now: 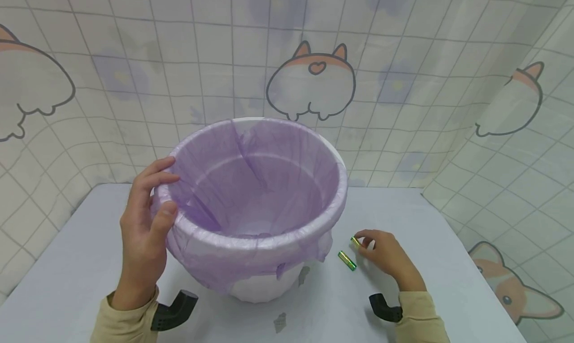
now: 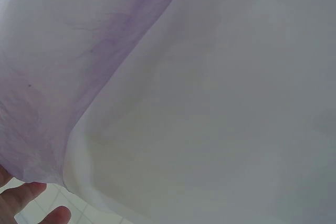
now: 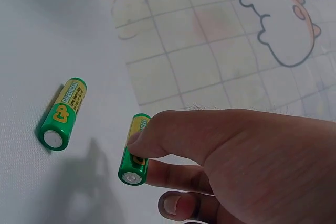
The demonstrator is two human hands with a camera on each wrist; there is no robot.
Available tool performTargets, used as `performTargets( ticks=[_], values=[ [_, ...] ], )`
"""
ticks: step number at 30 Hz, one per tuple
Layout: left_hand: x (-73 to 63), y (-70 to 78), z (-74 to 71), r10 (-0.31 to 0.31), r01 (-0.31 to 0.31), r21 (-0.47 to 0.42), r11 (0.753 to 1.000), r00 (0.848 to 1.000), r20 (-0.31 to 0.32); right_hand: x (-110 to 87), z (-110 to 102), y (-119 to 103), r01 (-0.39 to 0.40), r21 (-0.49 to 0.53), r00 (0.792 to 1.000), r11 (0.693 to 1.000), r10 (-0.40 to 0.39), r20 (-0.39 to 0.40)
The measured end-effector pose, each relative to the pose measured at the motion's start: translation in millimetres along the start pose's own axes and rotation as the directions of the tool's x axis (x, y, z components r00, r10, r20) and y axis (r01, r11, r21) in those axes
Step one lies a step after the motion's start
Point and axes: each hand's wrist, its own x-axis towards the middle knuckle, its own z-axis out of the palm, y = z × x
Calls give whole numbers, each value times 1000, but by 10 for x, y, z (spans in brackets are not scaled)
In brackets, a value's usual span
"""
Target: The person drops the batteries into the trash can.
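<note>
A round white bin stands on the table, lined with a thin purple plastic bag folded out over its rim. My left hand grips the bin's left rim through the bag, fingers over the edge and thumb on the near side. To the right of the bin, my right hand pinches a green and gold battery between thumb and fingers. A second battery of the same kind lies on the table just left of it. Inside the bin I see only the bag.
The white table has two small grey patches near the front. Behind and at the sides hangs a gridded curtain printed with cartoon corgis. A black wrist device sits on each sleeve.
</note>
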Motion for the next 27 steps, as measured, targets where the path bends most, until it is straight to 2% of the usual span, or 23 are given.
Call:
performTargets(
  ticks=[12,21,27],
  values=[
    [5,2,1,8,-8,-16,1000,1000,1,-44,-108,-82,55,40,996,998,-53,-66],
    [7,-8,0,17,-17,-2,1000,1000,3,-92,-183,-153,73,14,992,997,-71,-108],
    [8,-12,0,21,-21,-25,999,1000,-2,-142,-255,-235,95,16,983,995,-91,-158]
  ],
)
